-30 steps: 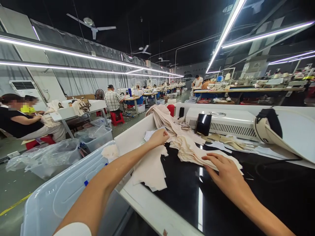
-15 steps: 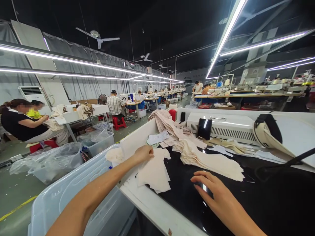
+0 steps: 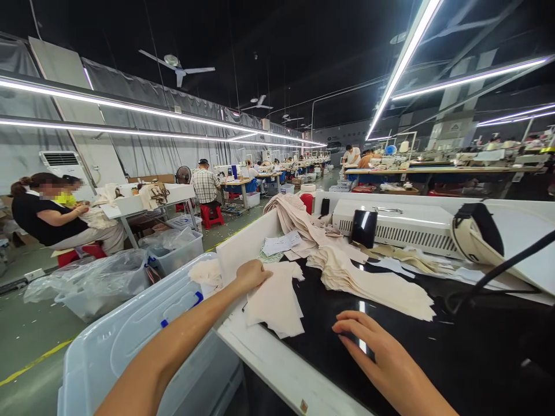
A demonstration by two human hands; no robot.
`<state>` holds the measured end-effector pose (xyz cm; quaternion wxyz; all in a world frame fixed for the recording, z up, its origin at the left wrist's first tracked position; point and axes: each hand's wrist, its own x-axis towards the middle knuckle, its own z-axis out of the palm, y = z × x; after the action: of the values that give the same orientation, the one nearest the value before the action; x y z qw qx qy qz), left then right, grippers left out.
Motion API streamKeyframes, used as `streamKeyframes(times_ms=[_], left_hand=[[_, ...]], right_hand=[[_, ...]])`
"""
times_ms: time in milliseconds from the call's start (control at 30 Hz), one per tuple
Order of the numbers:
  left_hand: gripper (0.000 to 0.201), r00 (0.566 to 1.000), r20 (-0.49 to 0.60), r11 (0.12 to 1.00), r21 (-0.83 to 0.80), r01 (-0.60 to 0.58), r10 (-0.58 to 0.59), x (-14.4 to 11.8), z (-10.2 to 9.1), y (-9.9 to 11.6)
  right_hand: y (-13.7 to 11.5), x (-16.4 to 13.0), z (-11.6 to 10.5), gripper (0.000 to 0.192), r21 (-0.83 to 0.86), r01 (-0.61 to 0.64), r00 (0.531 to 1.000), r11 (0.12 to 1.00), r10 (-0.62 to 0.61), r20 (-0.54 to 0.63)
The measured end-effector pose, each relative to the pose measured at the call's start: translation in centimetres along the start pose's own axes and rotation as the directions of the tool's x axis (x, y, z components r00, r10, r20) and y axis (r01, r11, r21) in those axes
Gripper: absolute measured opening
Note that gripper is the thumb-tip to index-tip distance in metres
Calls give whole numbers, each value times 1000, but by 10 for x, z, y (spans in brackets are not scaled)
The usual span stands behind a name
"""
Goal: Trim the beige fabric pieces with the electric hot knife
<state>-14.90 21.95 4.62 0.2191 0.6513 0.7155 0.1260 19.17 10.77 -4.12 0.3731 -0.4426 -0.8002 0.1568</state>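
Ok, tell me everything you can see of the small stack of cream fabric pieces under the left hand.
The small stack of cream fabric pieces is a loose pile of flat, thin cut panels, off-white and matte like woven cotton, edges uneven and not squared up. It lies flat at the near left corner of the black worktop, partly overhanging its white border. The left hand rests on the stack's upper left edge, fingers curled at that edge. A larger fanned pile lies apart, to its right.

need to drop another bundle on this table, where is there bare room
Bare black tabletop lies right of the right hand, below the long fabric stack. A narrower strip runs between that stack and the small fabric pile under the left hand. The back, near the white machine, is crowded.
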Motion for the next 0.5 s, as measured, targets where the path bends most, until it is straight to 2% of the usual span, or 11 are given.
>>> streamKeyframes(times_ms=[100,300,500], left_hand=[[42,1000,7,997,-70,11,-10,0,4,-3],[44,1000,26,970,-244,10,-4,4,4,-12],[43,992,-7,858,-501,-110,124,0,-5,-8]], right_hand=[[4,-2,-3,28,3,-3,999,1000,3,51],[9,-8,-1,31,30,-34,998,999,32,61],[1,-8,-1,30,81,-36,997,996,30,71]])
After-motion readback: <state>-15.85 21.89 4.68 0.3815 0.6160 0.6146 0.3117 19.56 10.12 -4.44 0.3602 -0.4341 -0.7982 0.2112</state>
